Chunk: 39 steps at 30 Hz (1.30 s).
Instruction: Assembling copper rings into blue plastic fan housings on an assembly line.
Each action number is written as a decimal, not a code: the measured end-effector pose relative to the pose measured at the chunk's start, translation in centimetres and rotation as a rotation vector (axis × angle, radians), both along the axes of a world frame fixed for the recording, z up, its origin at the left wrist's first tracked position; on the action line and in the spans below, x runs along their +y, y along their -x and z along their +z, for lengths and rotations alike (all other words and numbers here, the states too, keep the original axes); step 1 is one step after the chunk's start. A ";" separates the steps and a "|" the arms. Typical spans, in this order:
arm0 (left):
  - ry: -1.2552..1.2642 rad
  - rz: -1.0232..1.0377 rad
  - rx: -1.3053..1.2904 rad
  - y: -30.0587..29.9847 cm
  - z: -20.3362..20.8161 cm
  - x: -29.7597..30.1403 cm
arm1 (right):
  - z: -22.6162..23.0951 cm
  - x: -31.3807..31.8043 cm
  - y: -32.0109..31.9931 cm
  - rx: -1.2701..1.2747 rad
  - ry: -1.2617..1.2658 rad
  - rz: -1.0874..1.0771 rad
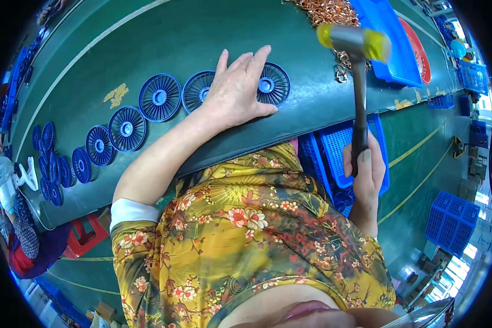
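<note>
My left hand (236, 90) lies over the row of dark blue spoked plastic wheels, its fingers stretched and somewhat apart. The hand hides part of a round wheel (279, 82) on its right and of another wheel (194, 87) on its left. In my right hand (370, 167) is the dark handle of a mallet (359, 82), held up past the table's near edge. Its grey head has yellow faces and is blurred. More wheels (159, 97) run leftward along the green table (295, 115).
Copper-coloured metal rings (336, 12) lie heaped at the far right, beside a blue tray (391, 49) and a red tray (418, 52). Blue baskets (339, 150) stand below the table edge. Leftward are piled wheels (50, 167), a white fan (4, 177) and another person (27, 246).
</note>
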<state>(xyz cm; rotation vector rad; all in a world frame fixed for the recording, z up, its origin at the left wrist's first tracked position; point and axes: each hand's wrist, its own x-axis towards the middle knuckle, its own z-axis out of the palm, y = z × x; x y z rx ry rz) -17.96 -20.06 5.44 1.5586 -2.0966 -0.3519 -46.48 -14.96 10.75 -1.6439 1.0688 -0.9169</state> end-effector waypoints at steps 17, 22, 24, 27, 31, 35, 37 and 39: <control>-0.007 0.029 0.079 -0.9 -1.0 0.2 | -2.6 -2.2 -1.5 0.515 0.184 0.184; 0.040 0.020 -0.085 -5.1 1.2 2.6 | -0.5 -0.7 0.3 0.519 -0.245 0.258; -0.023 0.032 -0.139 -7.2 1.4 4.2 | -0.9 -0.6 0.3 0.505 -0.204 0.374; -0.025 0.031 -0.113 -7.6 1.0 4.9 | -2.4 -0.6 0.2 0.401 -0.215 0.304; 0.007 0.038 -0.028 -6.4 0.4 4.4 | 0.0 -1.2 -1.8 0.347 -0.099 0.132; 0.092 0.053 0.016 -6.1 -0.8 4.2 | 0.0 -0.2 -2.3 0.171 -0.001 0.224; 0.044 0.065 0.044 -6.0 -0.5 4.2 | -1.4 -1.0 -3.8 0.471 0.010 0.328; 0.015 0.106 0.073 -6.1 -0.8 4.2 | -2.2 -2.0 -4.3 0.585 -0.048 0.421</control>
